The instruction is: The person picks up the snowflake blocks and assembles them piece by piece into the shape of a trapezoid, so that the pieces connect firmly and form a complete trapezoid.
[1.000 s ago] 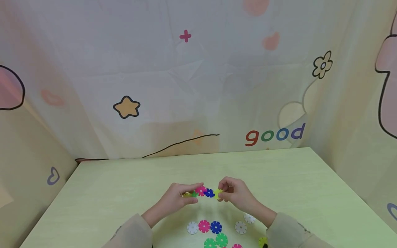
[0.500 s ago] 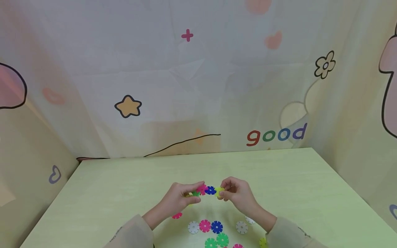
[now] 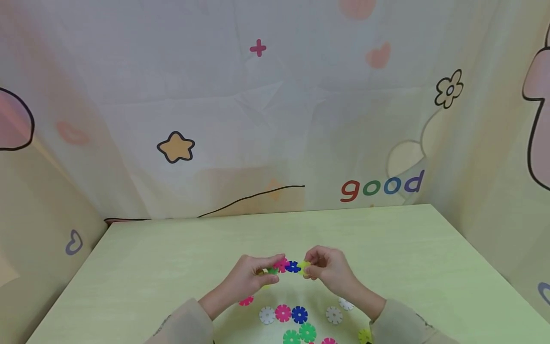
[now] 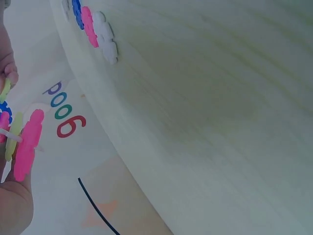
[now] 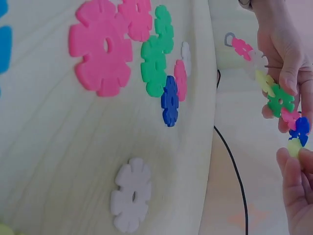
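Observation:
Both hands hold a chain of notched plastic snowflake discs above the table. The left hand [image 3: 249, 276] grips it between thumb and fingers around a green disc [image 5: 280, 101]. From there a pink disc [image 3: 281, 265], a blue disc [image 3: 293, 266] and a yellow disc [image 3: 302, 267] run to the right, joined edge to edge. The yellow end disc is pinched between thumb and fingers of the right hand [image 3: 330, 266]. On the left hand's other side, in the right wrist view, the chain continues with another yellow disc [image 5: 264, 82], a white one [image 5: 257, 58] and a pink one [image 5: 241, 48].
Loose discs lie on the table [image 3: 163, 267] near the person: white [image 3: 267, 315], pink [image 3: 283, 313], dark blue [image 3: 299, 315] and green [image 3: 307, 332] in front, white [image 3: 333, 315] and yellow [image 3: 364, 336] to the right. A printed curtain [image 3: 240, 143] stands behind the table.
The hands stay almost in place, with the right hand still on the yellow end disc. A pink disc now shows beneath the left wrist in the head view, where none showed one second ago.

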### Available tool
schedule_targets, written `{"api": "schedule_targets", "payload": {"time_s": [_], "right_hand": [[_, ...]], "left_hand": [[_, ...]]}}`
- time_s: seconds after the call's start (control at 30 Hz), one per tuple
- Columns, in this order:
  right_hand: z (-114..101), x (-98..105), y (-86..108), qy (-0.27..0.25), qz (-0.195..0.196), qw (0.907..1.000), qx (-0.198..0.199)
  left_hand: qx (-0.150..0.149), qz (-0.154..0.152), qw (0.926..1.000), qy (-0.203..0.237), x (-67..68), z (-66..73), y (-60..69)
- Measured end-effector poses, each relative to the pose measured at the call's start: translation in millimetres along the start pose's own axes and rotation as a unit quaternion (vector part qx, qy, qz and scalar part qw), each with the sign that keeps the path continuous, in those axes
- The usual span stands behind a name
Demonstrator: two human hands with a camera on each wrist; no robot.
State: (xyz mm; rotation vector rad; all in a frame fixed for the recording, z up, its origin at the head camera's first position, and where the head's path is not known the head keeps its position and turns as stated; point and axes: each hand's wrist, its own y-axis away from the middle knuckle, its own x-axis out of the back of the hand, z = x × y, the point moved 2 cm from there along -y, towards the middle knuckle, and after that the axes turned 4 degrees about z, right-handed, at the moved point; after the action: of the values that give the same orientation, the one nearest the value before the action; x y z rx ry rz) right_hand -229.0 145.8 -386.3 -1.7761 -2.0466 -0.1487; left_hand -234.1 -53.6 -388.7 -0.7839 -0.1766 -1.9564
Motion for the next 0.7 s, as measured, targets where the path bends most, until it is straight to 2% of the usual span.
{"api": "schedule_targets", "payload": {"time_s": [0.13,0.3,0.53,0.7], "right_hand": [[-1.8,2.5,-4.5,0.005,0.005,1.0,0.001],[-6.4,8.5,-12.0,-0.01,-0.021,0.9997,0.008],[-7.6,14.1,-17.9,-0.033,-0.056,0.9979,-0.002],[-7.4,13.6,-19.9,-0.029,-0.073,0.9969,0.006]], "left_hand": [[0.006,0.003,1.0,0.004,0.4,-2.9,-2.9],[0.037,0.002,0.9989,0.026,2.0,-5.6,-6.1],[0.054,-0.026,0.997,0.048,-0.2,-1.4,-9.7],[0.065,-0.044,0.9955,0.054,-4.2,4.6,-12.2]]}}
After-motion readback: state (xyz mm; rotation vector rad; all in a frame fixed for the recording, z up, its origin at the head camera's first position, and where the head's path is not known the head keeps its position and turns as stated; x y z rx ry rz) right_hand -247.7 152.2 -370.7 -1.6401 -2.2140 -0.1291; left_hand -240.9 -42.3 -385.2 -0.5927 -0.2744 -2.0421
